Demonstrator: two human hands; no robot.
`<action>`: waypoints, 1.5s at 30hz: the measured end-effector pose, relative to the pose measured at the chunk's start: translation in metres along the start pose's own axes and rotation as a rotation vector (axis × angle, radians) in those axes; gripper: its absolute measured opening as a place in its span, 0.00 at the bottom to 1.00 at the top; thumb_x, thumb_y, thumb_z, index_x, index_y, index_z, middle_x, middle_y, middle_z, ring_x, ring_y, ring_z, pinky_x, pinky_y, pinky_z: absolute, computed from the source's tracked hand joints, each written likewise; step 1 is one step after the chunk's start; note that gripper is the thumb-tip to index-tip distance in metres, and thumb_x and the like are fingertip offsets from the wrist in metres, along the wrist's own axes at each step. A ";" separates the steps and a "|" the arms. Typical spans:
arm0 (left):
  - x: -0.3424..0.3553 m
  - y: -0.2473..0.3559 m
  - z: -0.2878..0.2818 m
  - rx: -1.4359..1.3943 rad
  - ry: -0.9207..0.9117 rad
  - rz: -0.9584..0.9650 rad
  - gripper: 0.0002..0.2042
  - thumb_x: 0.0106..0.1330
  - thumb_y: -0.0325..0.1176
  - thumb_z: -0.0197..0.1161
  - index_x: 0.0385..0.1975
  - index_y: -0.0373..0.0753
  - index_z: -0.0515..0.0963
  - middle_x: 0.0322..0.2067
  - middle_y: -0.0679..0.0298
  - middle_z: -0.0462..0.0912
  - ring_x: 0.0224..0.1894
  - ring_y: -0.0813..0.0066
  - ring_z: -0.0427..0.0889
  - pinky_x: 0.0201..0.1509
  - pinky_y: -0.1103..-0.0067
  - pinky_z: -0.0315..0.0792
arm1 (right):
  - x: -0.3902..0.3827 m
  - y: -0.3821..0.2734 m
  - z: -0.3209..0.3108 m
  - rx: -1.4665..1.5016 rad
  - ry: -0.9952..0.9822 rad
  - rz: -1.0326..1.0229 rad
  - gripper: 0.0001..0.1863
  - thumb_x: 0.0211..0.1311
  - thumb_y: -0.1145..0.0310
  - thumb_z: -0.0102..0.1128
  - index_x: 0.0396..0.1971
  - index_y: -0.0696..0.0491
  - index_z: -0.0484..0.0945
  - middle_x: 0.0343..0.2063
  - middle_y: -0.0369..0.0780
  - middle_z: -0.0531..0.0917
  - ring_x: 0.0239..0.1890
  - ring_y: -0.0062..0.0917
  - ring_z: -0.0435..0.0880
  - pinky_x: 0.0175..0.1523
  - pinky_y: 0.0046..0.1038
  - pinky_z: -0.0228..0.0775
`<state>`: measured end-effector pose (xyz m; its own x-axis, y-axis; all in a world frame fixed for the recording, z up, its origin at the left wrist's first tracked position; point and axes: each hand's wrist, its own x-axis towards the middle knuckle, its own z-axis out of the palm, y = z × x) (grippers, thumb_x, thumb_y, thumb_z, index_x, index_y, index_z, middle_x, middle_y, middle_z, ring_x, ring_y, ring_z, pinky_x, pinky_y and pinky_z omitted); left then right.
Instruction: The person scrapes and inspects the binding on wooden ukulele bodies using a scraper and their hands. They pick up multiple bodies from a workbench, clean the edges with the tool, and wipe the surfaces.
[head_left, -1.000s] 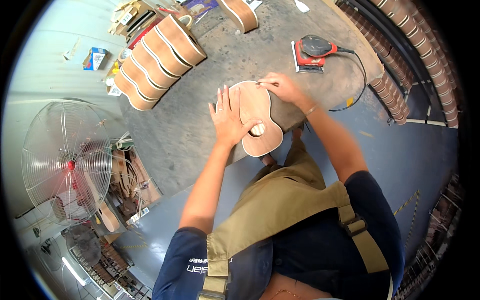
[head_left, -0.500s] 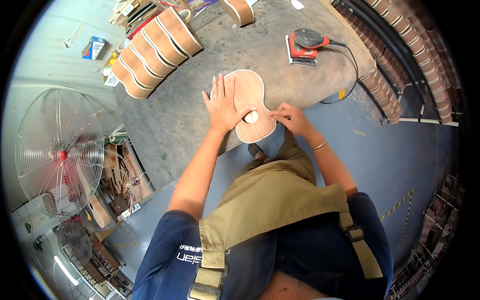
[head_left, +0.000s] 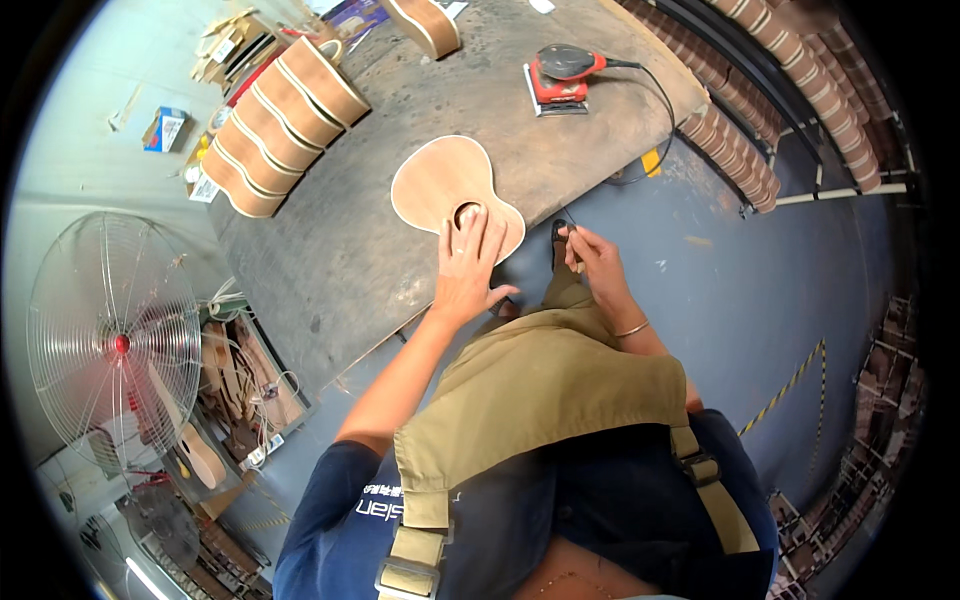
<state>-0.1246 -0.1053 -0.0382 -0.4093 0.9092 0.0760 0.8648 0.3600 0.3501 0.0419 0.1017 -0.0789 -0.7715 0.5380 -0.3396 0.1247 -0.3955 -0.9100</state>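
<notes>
A small ukulele-like body [head_left: 440,180] of light brown wood, with a pale rim and a round sound hole, lies near the table's front edge. My left hand [head_left: 467,262] rests on its lower part with fingers stretched out, fingertips by the hole and thumb apart. To the right, off the table edge and apart from the body, my right hand [head_left: 597,262] is closed in a pinch. A thin dark sliver seems to stick up from its fingertips, too small to name.
A red and black sander [head_left: 560,82] with a cord sits at the table's far right. Several stacked instrument bodies [head_left: 285,125] stand at the far left, another body [head_left: 425,25] behind. A caged fan [head_left: 120,343] is left of the table [head_left: 330,260]. Racks with many striped brown pieces [head_left: 735,165] stand right.
My left hand has slid toward me, from the body's upper left to its lower part. My right hand has moved off the body's right edge, down and to the right. The body has turned somewhat.
</notes>
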 end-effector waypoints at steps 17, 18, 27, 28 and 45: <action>0.055 -0.135 -0.058 -1.448 0.348 -0.645 0.27 0.67 0.36 0.77 0.63 0.30 0.77 0.53 0.58 0.88 0.55 0.71 0.86 0.64 0.74 0.76 | 0.083 -0.022 0.028 -0.070 -0.037 -0.137 0.14 0.79 0.69 0.61 0.55 0.60 0.86 0.48 0.39 0.90 0.45 0.22 0.89 0.49 0.23 0.81; 0.056 -0.144 -0.038 -1.259 0.359 -0.724 0.30 0.67 0.39 0.77 0.65 0.30 0.76 0.57 0.53 0.85 0.58 0.66 0.84 0.64 0.71 0.76 | 0.089 -0.020 0.030 -0.119 -0.079 -0.111 0.14 0.79 0.69 0.61 0.56 0.60 0.86 0.47 0.39 0.90 0.45 0.22 0.89 0.50 0.23 0.81; 0.115 -0.077 0.004 0.112 0.238 -0.586 0.32 0.73 0.49 0.64 0.74 0.45 0.68 0.75 0.47 0.65 0.79 0.44 0.58 0.80 0.45 0.47 | 0.189 -0.042 0.021 -0.283 -0.429 0.006 0.15 0.79 0.71 0.59 0.58 0.59 0.84 0.42 0.39 0.90 0.40 0.18 0.87 0.47 0.23 0.80; 0.116 -0.081 0.004 0.098 0.253 -0.584 0.30 0.74 0.47 0.62 0.73 0.43 0.69 0.73 0.47 0.67 0.78 0.45 0.61 0.79 0.46 0.49 | 0.210 -0.049 0.030 -0.324 -0.476 -0.033 0.15 0.79 0.71 0.58 0.58 0.59 0.84 0.42 0.39 0.90 0.40 0.18 0.87 0.46 0.23 0.80; 0.125 -0.104 0.018 0.088 0.442 -0.902 0.11 0.75 0.32 0.56 0.51 0.37 0.79 0.46 0.52 0.80 0.52 0.50 0.78 0.56 0.58 0.69 | 0.326 -0.036 0.152 -0.653 -0.984 -0.456 0.10 0.72 0.67 0.65 0.45 0.54 0.91 0.36 0.41 0.85 0.38 0.30 0.83 0.47 0.29 0.74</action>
<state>-0.2600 -0.0251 -0.0821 -0.9772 0.1370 0.1624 0.1900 0.9058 0.3786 -0.3089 0.1782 -0.1208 -0.9267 -0.3623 0.0997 -0.2069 0.2704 -0.9403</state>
